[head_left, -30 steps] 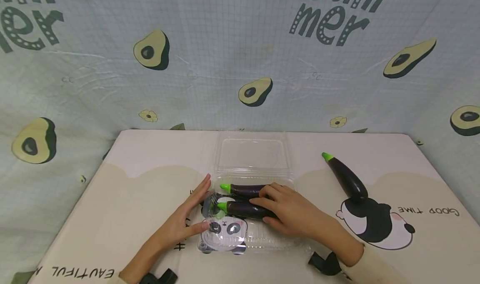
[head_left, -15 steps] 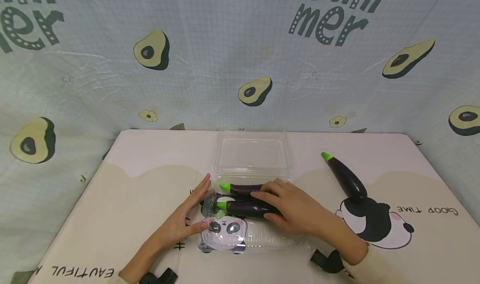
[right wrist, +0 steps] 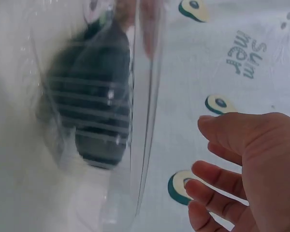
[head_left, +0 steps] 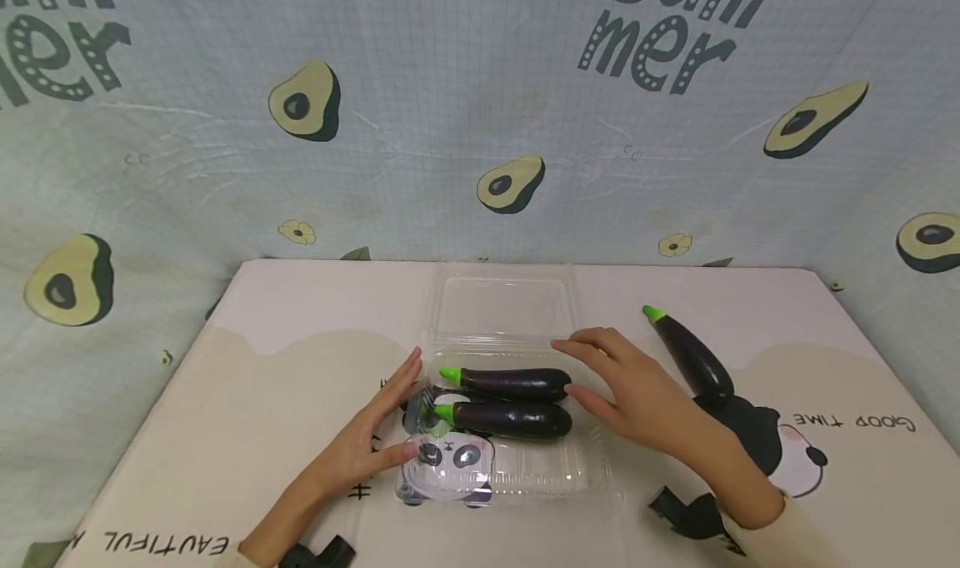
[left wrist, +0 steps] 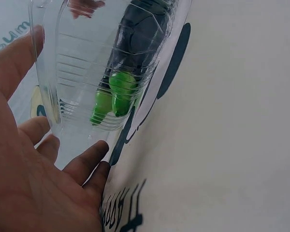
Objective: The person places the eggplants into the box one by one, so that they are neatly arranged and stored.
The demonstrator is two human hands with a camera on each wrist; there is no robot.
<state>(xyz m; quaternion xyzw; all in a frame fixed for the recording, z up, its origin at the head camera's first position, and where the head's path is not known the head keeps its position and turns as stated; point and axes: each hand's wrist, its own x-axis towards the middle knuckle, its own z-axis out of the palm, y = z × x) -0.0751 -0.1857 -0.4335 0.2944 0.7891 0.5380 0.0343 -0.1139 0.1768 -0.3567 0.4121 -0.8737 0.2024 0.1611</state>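
Two dark purple eggplants with green stem ends, a far one [head_left: 517, 383] and a near one [head_left: 517, 419], lie side by side in a clear plastic clamshell box [head_left: 540, 476]. The box's lid [head_left: 506, 309] is folded back, away from the person. My left hand [head_left: 367, 439] is spread at the box's left side, its thumb and fingers at the rim. My right hand [head_left: 637, 389], fingers apart and holding nothing, is raised at the box's right side. In the left wrist view the green stem ends [left wrist: 121, 92] show through the box wall.
A third eggplant [head_left: 690, 355] lies on the table to the right, beyond my right hand. The table mat [head_left: 225, 434] carries printed panda drawings and lettering. An avocado-print cloth [head_left: 420, 134] hangs behind the table.
My right hand has let go of the near eggplant and moved right and up, away from both eggplants. They stay in the box. My left hand has not moved.
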